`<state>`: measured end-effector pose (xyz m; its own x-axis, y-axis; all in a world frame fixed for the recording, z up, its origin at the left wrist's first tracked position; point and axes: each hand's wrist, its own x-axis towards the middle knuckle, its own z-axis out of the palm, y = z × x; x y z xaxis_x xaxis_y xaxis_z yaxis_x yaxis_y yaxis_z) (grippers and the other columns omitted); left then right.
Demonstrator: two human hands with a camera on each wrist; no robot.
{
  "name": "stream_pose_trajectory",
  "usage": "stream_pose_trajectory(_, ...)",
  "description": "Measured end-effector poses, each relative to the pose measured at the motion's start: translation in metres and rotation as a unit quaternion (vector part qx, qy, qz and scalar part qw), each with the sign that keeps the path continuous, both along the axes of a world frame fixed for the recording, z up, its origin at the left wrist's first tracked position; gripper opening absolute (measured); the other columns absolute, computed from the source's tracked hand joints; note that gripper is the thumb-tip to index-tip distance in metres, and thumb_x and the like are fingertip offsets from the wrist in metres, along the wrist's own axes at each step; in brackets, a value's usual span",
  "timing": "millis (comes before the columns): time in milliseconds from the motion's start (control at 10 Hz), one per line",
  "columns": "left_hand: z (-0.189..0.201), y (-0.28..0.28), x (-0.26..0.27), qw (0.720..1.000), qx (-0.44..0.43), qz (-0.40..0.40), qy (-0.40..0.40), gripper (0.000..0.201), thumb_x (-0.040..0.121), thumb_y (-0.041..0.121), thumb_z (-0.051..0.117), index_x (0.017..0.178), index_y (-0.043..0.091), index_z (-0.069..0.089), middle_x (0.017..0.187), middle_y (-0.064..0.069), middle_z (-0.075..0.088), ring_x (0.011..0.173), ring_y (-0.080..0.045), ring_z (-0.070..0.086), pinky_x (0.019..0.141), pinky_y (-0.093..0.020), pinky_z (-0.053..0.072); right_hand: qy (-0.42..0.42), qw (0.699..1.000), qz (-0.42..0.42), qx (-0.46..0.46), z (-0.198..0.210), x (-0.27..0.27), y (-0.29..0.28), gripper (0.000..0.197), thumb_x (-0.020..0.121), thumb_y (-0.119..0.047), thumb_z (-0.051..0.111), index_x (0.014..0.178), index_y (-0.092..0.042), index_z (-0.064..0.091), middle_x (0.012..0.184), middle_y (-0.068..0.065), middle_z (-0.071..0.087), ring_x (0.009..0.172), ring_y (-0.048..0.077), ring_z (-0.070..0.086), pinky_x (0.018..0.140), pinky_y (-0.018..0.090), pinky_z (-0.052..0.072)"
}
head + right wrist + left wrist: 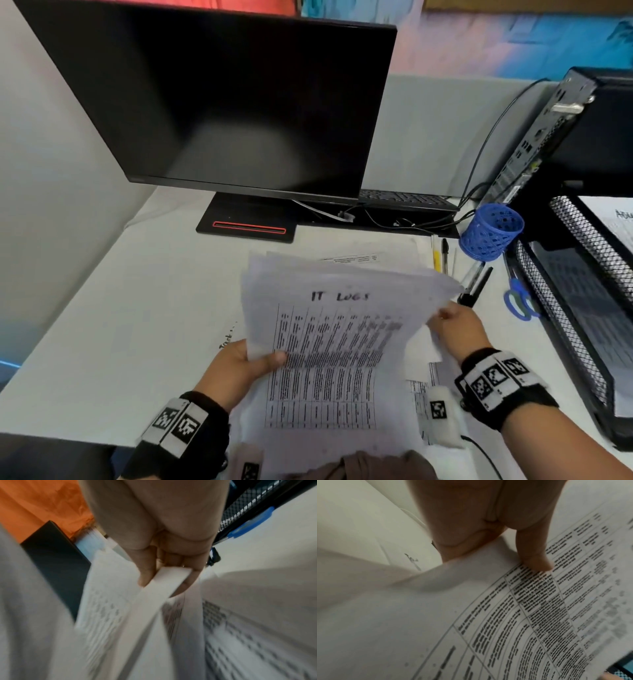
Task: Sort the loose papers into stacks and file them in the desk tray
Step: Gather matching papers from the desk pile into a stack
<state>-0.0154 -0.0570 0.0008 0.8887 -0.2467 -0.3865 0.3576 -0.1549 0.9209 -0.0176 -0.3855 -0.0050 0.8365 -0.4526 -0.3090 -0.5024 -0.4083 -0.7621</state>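
Note:
A stack of white printed papers [329, 329], its top sheet headed "IT LOGS" over a table, is held up above the desk in front of me. My left hand [246, 363] grips its left edge, thumb on top of the table print [536, 561]. My right hand [455, 325] pinches the right edge of the papers [164, 582] between thumb and fingers. More loose sheets [370, 253] lie flat on the desk beyond and to the right of the stack. The black mesh desk tray [582, 308] stands at the right, with a sheet on its upper tier.
A dark monitor [219, 102] stands at the back, a keyboard [404, 198] behind it. A blue mesh pen cup [489, 233], pens [442, 253], markers and blue scissors [517, 298] lie between papers and tray. A computer case [555, 123] is at far right.

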Motion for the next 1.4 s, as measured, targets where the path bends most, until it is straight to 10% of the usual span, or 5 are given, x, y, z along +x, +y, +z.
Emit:
stream_pose_trajectory(300,0.034,0.003,0.037,0.927,0.22,-0.112,-0.283,0.033,0.074,0.037,0.072,0.094,0.057,0.054,0.109,0.059,0.036,0.12,0.025,0.024,0.107,0.0,0.003,-0.023,0.983,0.18,-0.007,0.047,0.009,-0.017,0.025,0.082,0.003,0.061,0.076,-0.02,0.069,0.064,-0.013,0.07,0.058,-0.003,0.061,0.06,0.008,0.047)
stream_pose_trajectory(500,0.02,-0.015,0.023,0.946,0.244,-0.093,-0.191,0.026,0.084,0.015,0.069,0.089,0.036,0.056,0.08,0.025,0.056,0.089,-0.014,0.061,0.065,-0.008,0.041,0.001,0.987,0.157,0.031,0.045,0.006,-0.008,0.017,0.092,-0.009,0.057,0.09,-0.018,0.071,0.088,-0.005,0.066,0.083,0.011,0.061,0.069,0.01,0.045)
stream_pose_trajectory(700,-0.003,-0.001,0.011,0.967,0.179,-0.116,-0.139,0.087,0.072,0.001,0.077,0.12,0.065,0.044,0.097,0.027,0.064,0.084,0.007,0.061,0.077,-0.018,0.049,0.156,0.986,-0.029,0.051,0.006,-0.009,-0.021,0.026,0.093,-0.033,0.054,0.091,-0.007,0.059,0.091,0.013,0.063,0.086,0.03,0.061,0.074,0.036,0.052)
stream_pose_trajectory(1100,-0.016,0.016,0.01,0.99,-0.01,-0.132,-0.045,0.022,0.076,0.011,0.061,0.063,0.016,0.078,0.062,0.005,0.07,0.057,-0.004,0.065,0.059,-0.015,0.049,0.064,0.994,-0.086,-0.038,-0.023,0.0,0.0,0.059,0.085,-0.022,0.066,0.136,-0.011,0.036,0.131,0.019,0.051,0.115,0.035,0.053,0.092,0.036,0.042)
stream_pose_trajectory(1400,-0.013,0.04,0.02,0.951,-0.201,-0.213,-0.1,0.067,0.064,-0.035,0.046,0.095,0.015,0.077,0.06,-0.023,0.045,0.044,-0.039,0.03,0.042,-0.04,0.02,0.262,0.95,0.087,-0.144,-0.025,0.0,-0.004,0.033,0.084,-0.039,0.061,0.069,-0.01,0.057,0.075,0.007,0.062,0.069,0.021,0.055,0.057,0.025,0.037)
